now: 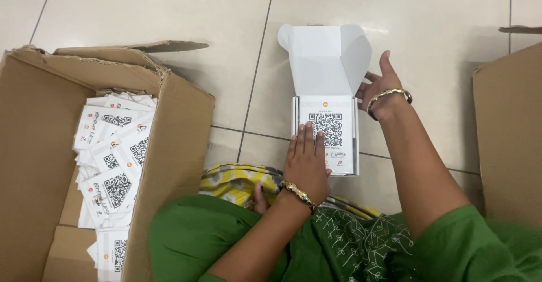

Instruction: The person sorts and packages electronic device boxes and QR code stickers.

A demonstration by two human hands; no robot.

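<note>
A small white box (351, 146) lies on the tiled floor in front of me, its lid (324, 56) standing open and tilted away. A white card with a square black code pattern (333, 118) lies inside it. My left hand (306, 163) rests flat on the card's near left part, fingers together. My right hand (379, 90) touches the right side flap of the lid, fingers spread, with a bangle on the wrist.
A large open cardboard box (34, 118) on the left holds several white cards with code patterns (113, 163). Another cardboard box (508, 129) stands at the right edge. My green clothing and a yellow patterned cloth (234, 180) fill the bottom of the view.
</note>
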